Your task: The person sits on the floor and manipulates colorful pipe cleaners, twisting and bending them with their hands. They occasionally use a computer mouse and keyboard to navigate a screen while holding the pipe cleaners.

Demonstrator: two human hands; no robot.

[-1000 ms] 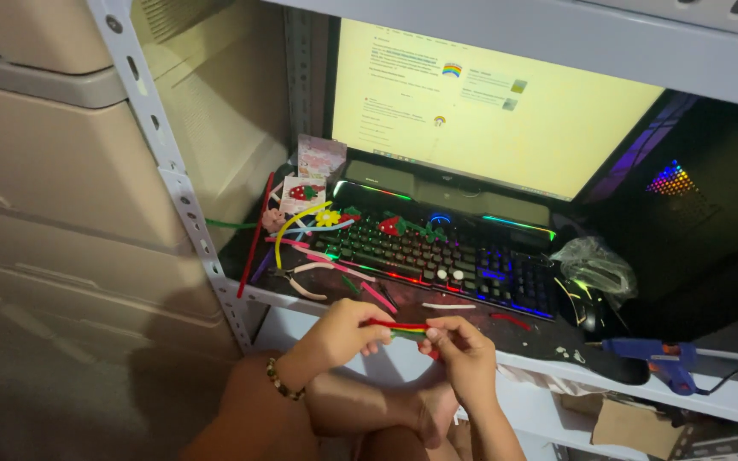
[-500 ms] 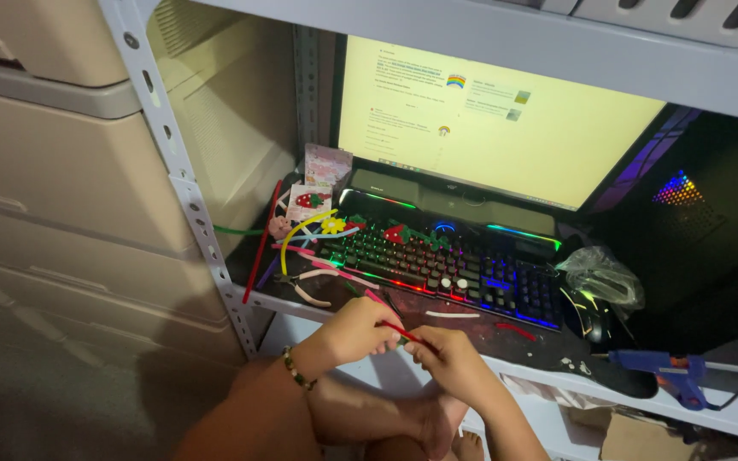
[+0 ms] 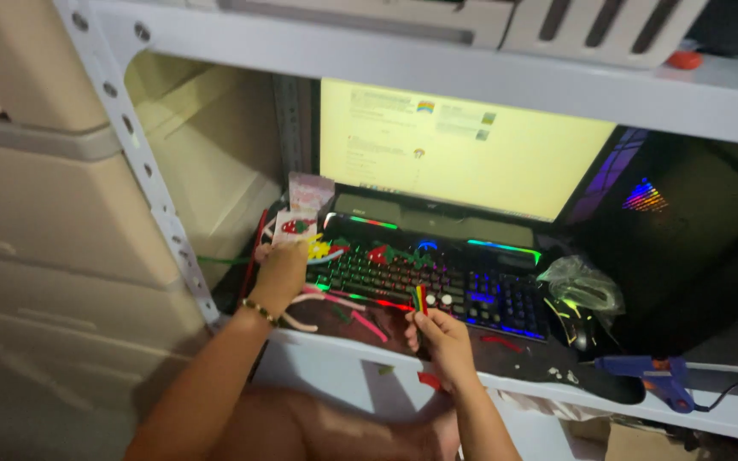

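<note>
My right hand (image 3: 439,335) pinches a short bundle of coloured pipe cleaners (image 3: 419,298), red, yellow and green, held upright in front of the backlit keyboard (image 3: 437,286). My left hand (image 3: 281,271), with a beaded bracelet on the wrist, reaches to the left end of the keyboard and rests on a heap of loose pipe cleaners (image 3: 322,249). I cannot tell if its fingers grip any. More pink and white pipe cleaners (image 3: 339,306) lie on the dark mat between the two hands.
A lit monitor (image 3: 459,149) stands behind the keyboard, a dark computer case (image 3: 685,230) to the right. A crumpled clear bag (image 3: 587,286) and a blue glue gun (image 3: 647,376) lie at the right. The metal shelf post (image 3: 143,162) rises at the left.
My hands were together over one red pipe cleaner. The left hand has moved left and back to the heap; the right hand now holds the bundle upright alone.
</note>
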